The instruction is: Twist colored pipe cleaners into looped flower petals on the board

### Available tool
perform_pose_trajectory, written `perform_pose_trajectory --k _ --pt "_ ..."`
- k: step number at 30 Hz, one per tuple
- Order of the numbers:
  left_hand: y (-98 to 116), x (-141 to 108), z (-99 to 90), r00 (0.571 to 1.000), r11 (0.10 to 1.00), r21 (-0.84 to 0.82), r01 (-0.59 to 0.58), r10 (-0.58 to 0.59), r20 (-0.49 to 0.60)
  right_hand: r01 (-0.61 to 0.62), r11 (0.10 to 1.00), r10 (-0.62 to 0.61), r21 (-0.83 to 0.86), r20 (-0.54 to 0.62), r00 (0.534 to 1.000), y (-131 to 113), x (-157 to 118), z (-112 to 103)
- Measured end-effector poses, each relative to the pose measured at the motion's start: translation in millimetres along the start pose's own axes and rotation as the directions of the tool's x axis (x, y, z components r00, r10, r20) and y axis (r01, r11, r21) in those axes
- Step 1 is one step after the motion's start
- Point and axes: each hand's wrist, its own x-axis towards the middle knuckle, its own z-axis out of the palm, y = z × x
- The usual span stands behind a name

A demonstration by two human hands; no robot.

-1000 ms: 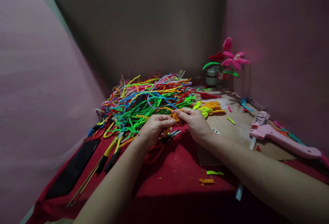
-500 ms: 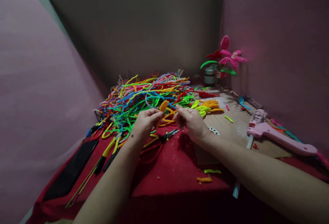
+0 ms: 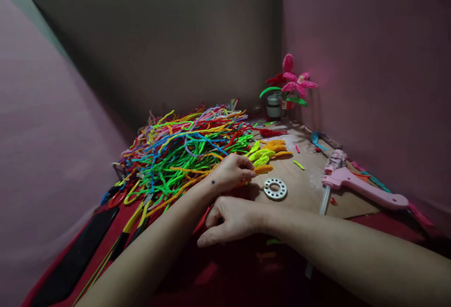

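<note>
My left hand (image 3: 234, 173) is closed, its fingertips at the near end of an orange fuzzy pipe-cleaner petal (image 3: 263, 169) at the board's left side. Just beyond lie yellow-green petals (image 3: 261, 156) and more orange petals (image 3: 275, 146). Nearer to me, my right hand (image 3: 230, 220) is low over the red cloth, thumb apart from its curled fingers. Beside those fingers shows a red scissors handle (image 3: 201, 223), partly hidden by the hand and my left forearm; I cannot make out a grip on it.
A heap of coloured pipe cleaners (image 3: 186, 142) fills the table's back left. Pliers (image 3: 136, 220) and a black phone (image 3: 75, 255) lie left. A metal ring with holes (image 3: 275, 188) and a pink glue gun (image 3: 362, 184) rest right, with pink fuzzy flowers (image 3: 299, 83) behind.
My left hand has carried the orange petal right, to the board beside the other petals. The right hand has come down and left toward the scissors handle. The view has shifted right.
</note>
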Motion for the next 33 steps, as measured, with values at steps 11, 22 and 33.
perform_pose_trajectory --k 11,22,33 --pt "-12 39 16.7 1.000 0.997 0.072 -0.002 0.001 0.009 0.025 0.999 -0.026 -0.046 -0.038 0.999 1 0 -1" --pt "1 9 -7.7 0.992 0.999 0.046 0.001 0.005 -0.127 0.061 0.997 -0.065 -0.049 -0.089 0.994 5 1 -2" --pt "-52 -57 -69.4 0.935 0.947 0.313 0.069 0.048 -0.350 0.110 0.966 -0.119 -0.236 -0.026 0.993 6 2 4"
